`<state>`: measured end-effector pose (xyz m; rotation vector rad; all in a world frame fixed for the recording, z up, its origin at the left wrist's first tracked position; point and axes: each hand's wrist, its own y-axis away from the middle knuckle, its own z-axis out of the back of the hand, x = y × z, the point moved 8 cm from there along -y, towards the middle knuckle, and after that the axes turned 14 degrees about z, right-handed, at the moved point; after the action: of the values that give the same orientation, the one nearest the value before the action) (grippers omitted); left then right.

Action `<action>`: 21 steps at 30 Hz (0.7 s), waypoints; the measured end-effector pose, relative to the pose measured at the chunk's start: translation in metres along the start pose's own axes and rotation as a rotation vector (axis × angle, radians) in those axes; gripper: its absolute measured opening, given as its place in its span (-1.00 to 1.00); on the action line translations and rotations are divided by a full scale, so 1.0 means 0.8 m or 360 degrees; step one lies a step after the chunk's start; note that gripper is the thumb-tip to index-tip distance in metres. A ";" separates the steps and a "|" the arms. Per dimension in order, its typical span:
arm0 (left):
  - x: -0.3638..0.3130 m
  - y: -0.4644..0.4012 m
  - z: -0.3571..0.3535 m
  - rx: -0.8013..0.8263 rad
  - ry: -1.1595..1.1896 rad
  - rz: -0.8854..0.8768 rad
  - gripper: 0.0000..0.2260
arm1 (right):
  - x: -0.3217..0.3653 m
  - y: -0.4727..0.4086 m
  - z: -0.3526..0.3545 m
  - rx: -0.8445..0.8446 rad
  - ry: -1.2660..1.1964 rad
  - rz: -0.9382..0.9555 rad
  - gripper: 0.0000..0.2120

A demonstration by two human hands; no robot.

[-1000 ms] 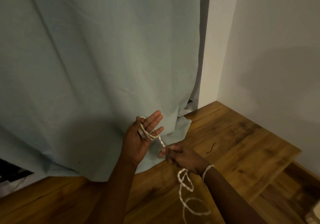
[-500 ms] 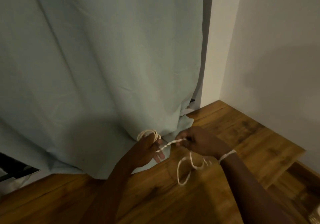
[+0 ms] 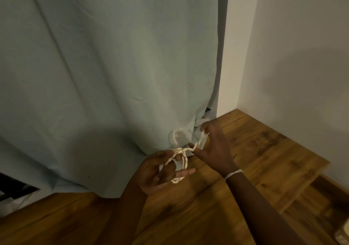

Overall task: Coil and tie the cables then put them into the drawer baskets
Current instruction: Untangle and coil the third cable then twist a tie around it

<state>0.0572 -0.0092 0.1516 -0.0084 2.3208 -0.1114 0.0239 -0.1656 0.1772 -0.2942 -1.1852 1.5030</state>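
Note:
A thin white twisted cable (image 3: 184, 160) is wound in small loops around the fingers of my left hand (image 3: 156, 171), which holds the coil low in the middle of the view. My right hand (image 3: 213, 146) is just right of it and pinches the cable's free end, with a stretch of cable running up between thumb and fingers. One blurred loop of cable (image 3: 176, 133) arcs up in front of the curtain. No drawer or basket is in view.
A pale blue-green curtain (image 3: 103, 74) hangs over most of the view down to the wooden floor (image 3: 255, 155). White walls (image 3: 292, 55) meet in a corner at the right. A step in the floor lies at the lower right.
The loose cable that trailed on the floor has been gathered up onto my left hand. My right hand has moved up and right of the left, carrying the free end around the coil.

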 end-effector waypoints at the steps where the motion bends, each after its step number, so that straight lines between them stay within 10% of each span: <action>1: -0.006 0.001 0.000 0.0003 0.0057 -0.0049 -0.69 | -0.003 0.002 0.005 -0.0120 -0.0174 -0.0109 -0.50; 9: -0.032 0.022 0.044 -0.0509 0.0077 -0.0139 -0.83 | -0.007 0.004 -0.012 0.0154 -0.0673 -0.0329 -0.33; 14: -0.038 0.045 0.070 -0.0687 0.0119 -0.0141 -0.79 | -0.018 0.009 -0.009 0.0358 -0.0979 -0.0373 -0.76; 21: -0.023 0.023 0.033 -0.0483 0.0027 -0.0026 -0.67 | -0.008 0.021 -0.065 0.0835 -0.0467 -0.0073 -0.83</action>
<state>0.0891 0.0076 0.1457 -0.1796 2.3339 0.2336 0.0538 -0.1426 0.1372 0.3138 -0.9637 1.7928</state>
